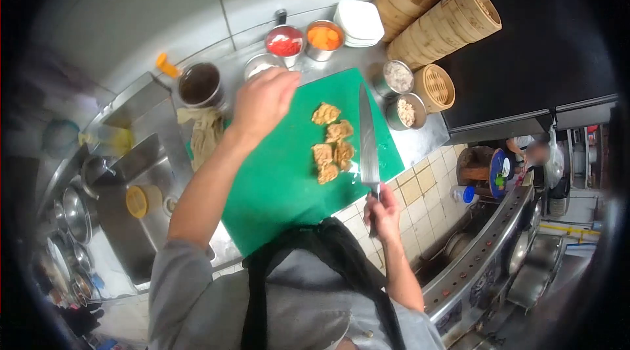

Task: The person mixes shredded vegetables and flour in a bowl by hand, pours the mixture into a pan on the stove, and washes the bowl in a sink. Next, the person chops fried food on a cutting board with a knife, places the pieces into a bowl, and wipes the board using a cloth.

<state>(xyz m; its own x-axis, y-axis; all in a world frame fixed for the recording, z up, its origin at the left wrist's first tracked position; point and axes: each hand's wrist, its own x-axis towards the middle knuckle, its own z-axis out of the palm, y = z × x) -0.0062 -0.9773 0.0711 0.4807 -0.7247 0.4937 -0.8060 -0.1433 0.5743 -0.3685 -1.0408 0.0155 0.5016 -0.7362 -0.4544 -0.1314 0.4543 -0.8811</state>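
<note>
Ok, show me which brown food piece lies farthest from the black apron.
The far-end piece, nearest the wall; all the other pieces on the green board lie closer to the apron.

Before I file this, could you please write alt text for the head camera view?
A person's right hand holds a knife over a green cutting board bearing browned food pieces; the left hand hovers near a round container beyond it. Bamboo steamers are stacked at upper right.

The one view looks forward and steeply down from the wearer's head, close over the near edge of the board. Its wide field sits tilted, the worktop edge climbing rightward.
</note>
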